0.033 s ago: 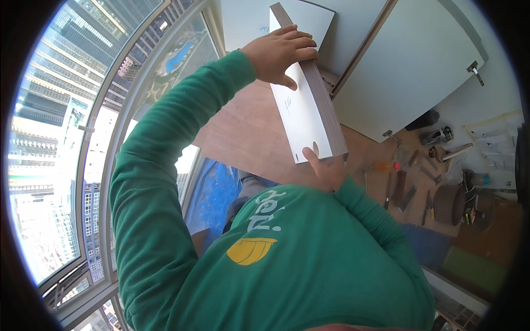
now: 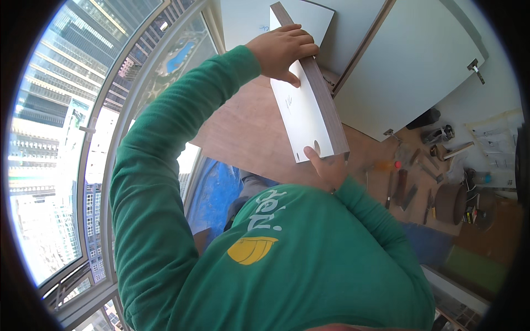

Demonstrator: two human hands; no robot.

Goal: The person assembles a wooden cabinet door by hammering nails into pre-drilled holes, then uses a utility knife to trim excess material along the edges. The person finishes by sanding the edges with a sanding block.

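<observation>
Both hands hold a narrow white cabinet panel (image 2: 301,113) with a brown wood-grain edge. Its long side slants from the upper middle down to the right, toward my body. My left hand (image 2: 284,52) is wrapped over the far part, fingers across the wood-grain edge and thumb on the white face. At the near end, my right hand (image 2: 329,170) grips from beneath, its thumb lying on the white face beside a round hole. Pencil-like marks show on that face. The right fingers are mostly hidden under the panel.
A wooden surface (image 2: 243,132) lies below the panel. Right of it a white cabinet door (image 2: 408,60) with metal hinges leans. Hand tools, including a hammer (image 2: 430,172), and a bottle (image 2: 385,165) lie at right. Tall windows (image 2: 88,132) and blue sheeting (image 2: 210,187) are at left.
My left hand has shifted very slightly to the right on the panel. The right hand keeps its hold.
</observation>
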